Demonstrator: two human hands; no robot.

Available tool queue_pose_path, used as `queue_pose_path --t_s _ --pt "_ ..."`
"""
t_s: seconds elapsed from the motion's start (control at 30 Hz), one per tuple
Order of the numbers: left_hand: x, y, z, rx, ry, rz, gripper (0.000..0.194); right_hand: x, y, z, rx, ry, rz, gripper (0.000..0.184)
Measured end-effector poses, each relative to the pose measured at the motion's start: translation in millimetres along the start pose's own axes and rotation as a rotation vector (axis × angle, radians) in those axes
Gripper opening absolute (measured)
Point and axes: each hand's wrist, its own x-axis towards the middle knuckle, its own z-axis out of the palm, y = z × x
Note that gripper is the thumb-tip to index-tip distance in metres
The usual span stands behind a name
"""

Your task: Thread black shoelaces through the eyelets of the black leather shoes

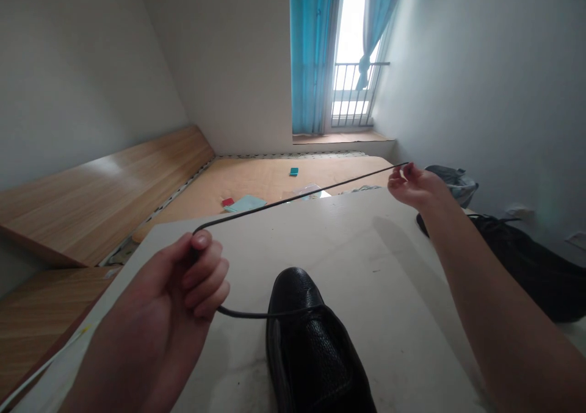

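Pinching the thin black cord (245,315), my left hand (178,300) curls low; my outstretched right hand (419,187) grips its end; the shoe (314,346) looks black, pebbled, glossy.

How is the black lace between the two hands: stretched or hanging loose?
Stretched: the lace runs almost straight between the left hand and the right hand, without sagging.

A black shoe (315,352) rests on the white table (398,315).
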Motion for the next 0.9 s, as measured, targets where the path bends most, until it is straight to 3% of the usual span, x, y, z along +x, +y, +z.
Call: queue_pose_path --t_s 0.2,0.33,0.4,0.5,0.57,0.63,0.7,0.8,0.9 --pt "0 4 3.2 0.08 0.071 0.079 0.028 -4 -7 -56 0.03 0.249 -0.056 0.024" --pt "-1 1 -0.1 0.157 0.059 0.055 0.04 -7 -23 -57 0.059 0.299 -0.094 0.026" --pt "-2 -4 -2.6 0.29 -0.036 0.015 0.038 -11 -31 -44 0.087 0.252 -0.097 0.026" --pt "-7 -13 -3.9 0.719 -0.299 -0.018 0.022 -24 -40 -7 0.117 0.088 -0.093 0.026" --pt "-14 -19 -2.5 1.035 -0.482 0.021 0.022 -37 -45 24 0.109 -0.035 -0.101 0.026" --pt "-19 -27 0.1 1.275 -0.592 0.13 0.025 -53 -49 56 0.067 -0.175 -0.087 0.012" --pt "-22 -35 2.7 1.443 -0.649 0.229 0.028 -72 -54 84 0.001 -0.325 -0.052 0.018" --pt "-17 -47 5.7 1.563 -0.667 0.241 0.025 -100 -59 113 -0.203 -0.51 -0.069 0.03" --pt "-8 -55 7.1 1.561 -0.631 0.207 0.021 -122 -55 129 -0.473 -0.653 -0.135 0.02"
